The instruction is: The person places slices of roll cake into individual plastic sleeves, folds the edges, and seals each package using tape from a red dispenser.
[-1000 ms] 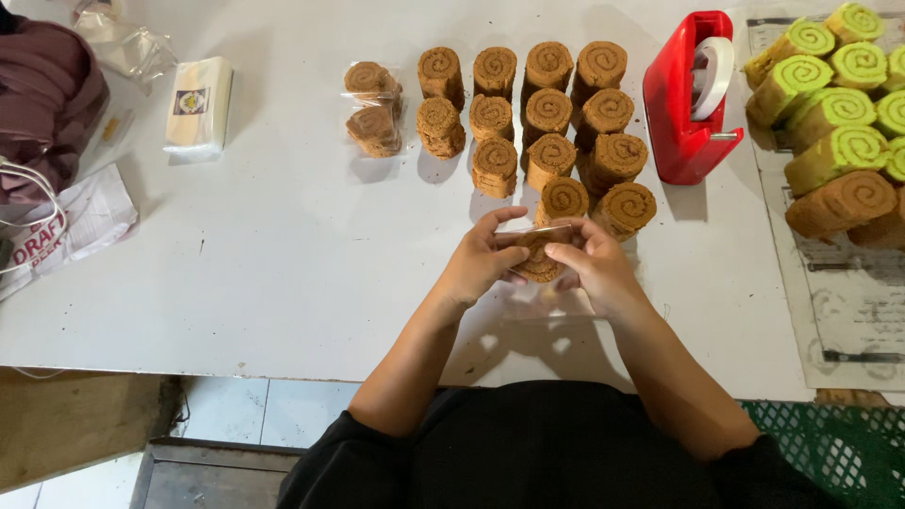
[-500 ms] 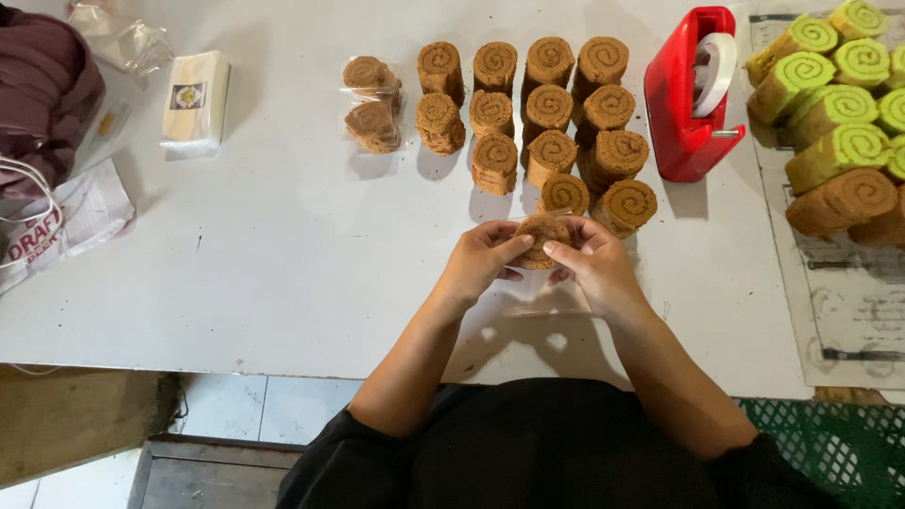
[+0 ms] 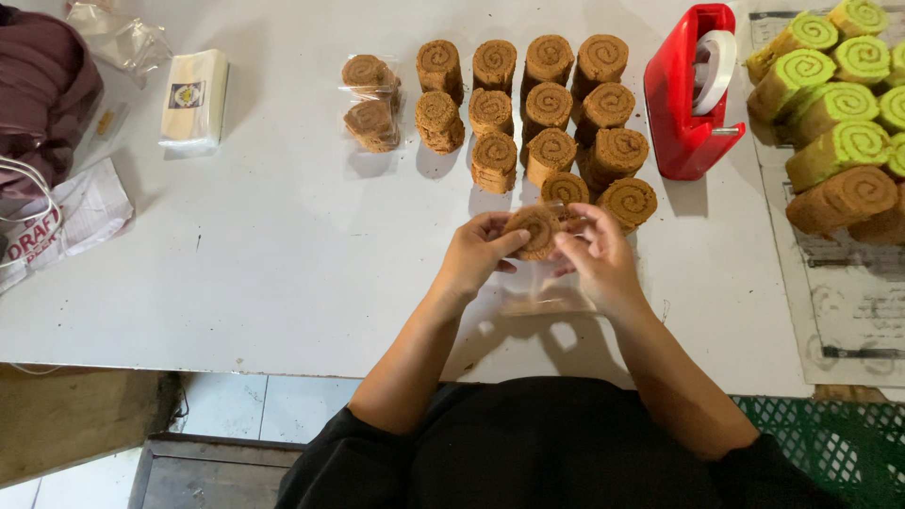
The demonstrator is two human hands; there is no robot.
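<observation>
Both hands meet over the white table (image 3: 283, 245) around one brown swirl roll slice (image 3: 534, 229). My left hand (image 3: 474, 254) pinches its left side with thumb and fingers. My right hand (image 3: 596, 256) grips its right side together with a clear plastic bag (image 3: 547, 287) that hangs below and around the slice. Just beyond the hands stand several unwrapped brown roll slices (image 3: 549, 104) in rows. Two wrapped slices (image 3: 370, 99) lie to their left.
A red tape dispenser (image 3: 693, 90) stands right of the brown slices. Green and brown rolls (image 3: 834, 123) lie on paper at the far right. A white wrapped block (image 3: 193, 99), a plastic bag (image 3: 57, 217) and a dark cloth (image 3: 38, 85) sit at the left.
The slice has turned from flat-on-edge to face up between my fingers. The clear bag now hangs open lower beneath it. Both hands stayed in the same spot.
</observation>
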